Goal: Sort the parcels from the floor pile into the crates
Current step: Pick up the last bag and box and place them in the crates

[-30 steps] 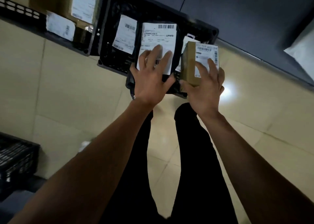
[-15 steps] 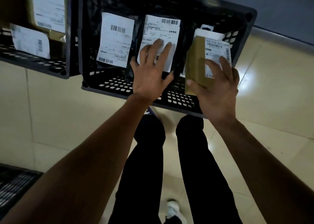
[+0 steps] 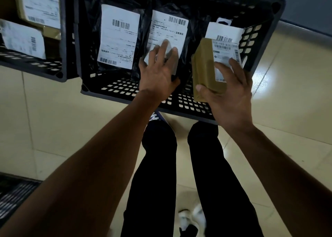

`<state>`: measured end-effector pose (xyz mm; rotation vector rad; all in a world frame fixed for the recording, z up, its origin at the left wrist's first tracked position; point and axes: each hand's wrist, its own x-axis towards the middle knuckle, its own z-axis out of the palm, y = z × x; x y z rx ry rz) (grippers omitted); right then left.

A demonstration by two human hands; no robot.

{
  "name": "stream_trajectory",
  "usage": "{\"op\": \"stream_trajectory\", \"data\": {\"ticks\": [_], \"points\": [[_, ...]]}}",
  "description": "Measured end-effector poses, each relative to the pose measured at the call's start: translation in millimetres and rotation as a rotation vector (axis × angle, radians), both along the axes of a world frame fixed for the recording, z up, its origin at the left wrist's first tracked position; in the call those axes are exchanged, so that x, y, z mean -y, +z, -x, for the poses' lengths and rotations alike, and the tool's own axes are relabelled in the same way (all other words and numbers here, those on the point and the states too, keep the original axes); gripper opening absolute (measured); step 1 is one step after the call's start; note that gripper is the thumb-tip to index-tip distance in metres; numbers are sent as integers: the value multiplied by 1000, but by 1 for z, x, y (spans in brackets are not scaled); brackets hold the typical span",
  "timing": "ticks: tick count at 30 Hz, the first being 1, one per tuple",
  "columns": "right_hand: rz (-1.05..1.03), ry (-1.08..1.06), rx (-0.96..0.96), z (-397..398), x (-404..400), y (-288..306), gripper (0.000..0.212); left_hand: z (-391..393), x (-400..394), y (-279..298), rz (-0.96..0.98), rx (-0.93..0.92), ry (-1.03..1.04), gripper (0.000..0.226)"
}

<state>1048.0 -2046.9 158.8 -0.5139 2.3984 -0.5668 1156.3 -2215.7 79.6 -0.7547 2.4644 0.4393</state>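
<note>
A black slotted crate (image 3: 125, 90) stands on the tiled floor in front of me. My left hand (image 3: 158, 73) holds a black bag parcel with a white label (image 3: 168, 30) inside the crate, thumb under its lower edge and fingers on the label. My right hand (image 3: 231, 94) grips a small brown tape-wrapped box with a white label (image 3: 204, 66) over the crate's right part. Another black bag parcel with a label (image 3: 118, 37) lies at the crate's left. A white parcel (image 3: 222, 30) sits behind the brown box.
A second black crate (image 3: 36, 68) at the left holds a brown box (image 3: 39, 1) and a white labelled parcel (image 3: 23, 39). Another dark crate corner (image 3: 12, 195) shows at the bottom left. My legs and shoes stand on the beige tiles below the hands.
Both hands have moved forward and down, from in front of the crate to inside it, carrying the black bag and the brown box; the crate now looms larger in view.
</note>
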Motion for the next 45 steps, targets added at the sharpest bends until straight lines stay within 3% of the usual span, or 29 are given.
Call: {"op": "stream_trajectory", "data": {"ticks": [11,15,20,28,35,45], "points": [[-30,53,34,-1,11,28,72,44,17,47,-128,188,39,75],[-11,32,18,10,11,39,71,42,23,66,-175,89,156,60],[16,75,-61,16,10,58,73,3,13,109,-149,-5,300,55],[28,325,-141,-16,36,86,76,-67,1,160,-101,-234,531,54],[51,420,-134,-71,80,96,75,-123,35,192,-201,-171,682,56],[79,605,-179,-193,177,101,80,-262,127,218,-230,-237,801,48]]}}
